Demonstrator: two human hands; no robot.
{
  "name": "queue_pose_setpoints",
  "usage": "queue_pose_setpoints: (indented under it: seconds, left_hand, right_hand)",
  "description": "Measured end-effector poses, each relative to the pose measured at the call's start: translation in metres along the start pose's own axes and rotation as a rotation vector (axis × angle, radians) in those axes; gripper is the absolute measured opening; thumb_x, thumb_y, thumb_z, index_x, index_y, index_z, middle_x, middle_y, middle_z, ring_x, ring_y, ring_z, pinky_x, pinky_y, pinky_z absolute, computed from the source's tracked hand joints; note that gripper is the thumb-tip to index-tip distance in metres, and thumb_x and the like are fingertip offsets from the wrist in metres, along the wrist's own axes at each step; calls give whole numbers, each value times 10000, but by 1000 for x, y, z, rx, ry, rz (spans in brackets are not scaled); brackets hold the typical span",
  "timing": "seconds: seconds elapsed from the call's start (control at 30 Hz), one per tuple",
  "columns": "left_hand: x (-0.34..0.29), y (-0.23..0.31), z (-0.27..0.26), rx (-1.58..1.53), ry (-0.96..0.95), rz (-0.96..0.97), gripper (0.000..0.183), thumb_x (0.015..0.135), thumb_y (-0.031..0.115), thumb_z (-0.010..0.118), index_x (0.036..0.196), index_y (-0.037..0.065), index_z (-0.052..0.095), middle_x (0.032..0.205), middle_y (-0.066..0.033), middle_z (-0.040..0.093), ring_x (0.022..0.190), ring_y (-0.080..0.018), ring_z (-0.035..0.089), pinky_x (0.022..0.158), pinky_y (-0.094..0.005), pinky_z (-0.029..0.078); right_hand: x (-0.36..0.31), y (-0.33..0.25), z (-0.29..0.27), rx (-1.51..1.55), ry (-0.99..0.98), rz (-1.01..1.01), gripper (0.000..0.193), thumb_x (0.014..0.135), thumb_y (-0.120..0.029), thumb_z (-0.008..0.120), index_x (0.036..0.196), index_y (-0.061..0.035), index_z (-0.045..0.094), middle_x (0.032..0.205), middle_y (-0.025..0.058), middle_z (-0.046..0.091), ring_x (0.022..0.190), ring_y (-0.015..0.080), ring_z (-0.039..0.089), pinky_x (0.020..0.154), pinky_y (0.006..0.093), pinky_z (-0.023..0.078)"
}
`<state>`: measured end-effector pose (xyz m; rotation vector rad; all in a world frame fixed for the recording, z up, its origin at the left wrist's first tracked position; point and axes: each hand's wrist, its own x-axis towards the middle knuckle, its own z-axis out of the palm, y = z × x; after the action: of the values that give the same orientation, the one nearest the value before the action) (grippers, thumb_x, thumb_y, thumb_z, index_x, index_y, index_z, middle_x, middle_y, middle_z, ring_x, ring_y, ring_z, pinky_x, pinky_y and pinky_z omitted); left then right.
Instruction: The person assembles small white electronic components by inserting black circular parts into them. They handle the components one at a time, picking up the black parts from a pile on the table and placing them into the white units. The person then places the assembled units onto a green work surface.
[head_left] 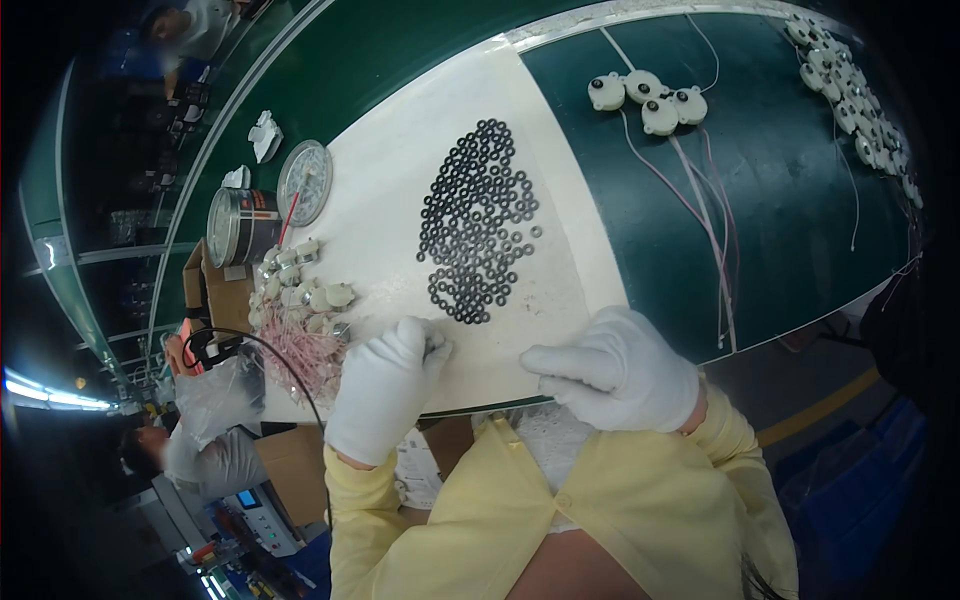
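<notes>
Resting on the near edge of the white mat [400,190], both gloved hands sit close to the black rings [478,222], which lie spread in a patch at mid-mat, just beyond the fingertips. Left hand [385,385] is curled, fingers together, tips touching the mat by the nearest rings; whether it pinches one, cannot tell. Right hand [615,368] is loosely fisted, fingers together, pointing left. Motors [300,295] with pink wires pile at the left; more motors [648,97] lie far right on the green belt [790,180].

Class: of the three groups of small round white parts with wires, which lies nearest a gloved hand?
The heap with pink wires, just left of the left hand.
</notes>
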<state>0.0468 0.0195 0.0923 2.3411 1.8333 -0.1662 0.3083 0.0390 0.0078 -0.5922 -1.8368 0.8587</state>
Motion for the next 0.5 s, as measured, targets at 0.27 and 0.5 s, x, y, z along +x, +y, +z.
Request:
queue_pose_setpoints:
  seconds: [0.27,0.5]
  left_hand:
    - [-7,-3,17,13,86,32,238,896,171,754,971,40,570,813,-148,707,695,-356,687,602,-456,537]
    - [8,-17,9,-14,-15,144,293,916,247,739,942,49,524,725,-140,659,647,-336,662,558,-433,506]
  right_hand:
    - [-6,4,-2,27,-128,52,339,824,-70,760,1158,-34,719,687,76,647,553,300,598,483,381,412]
    - [1,-3,-6,15,-81,76,316,840,-55,763,1154,-47,738,656,87,638,536,292,576,506,379,423]
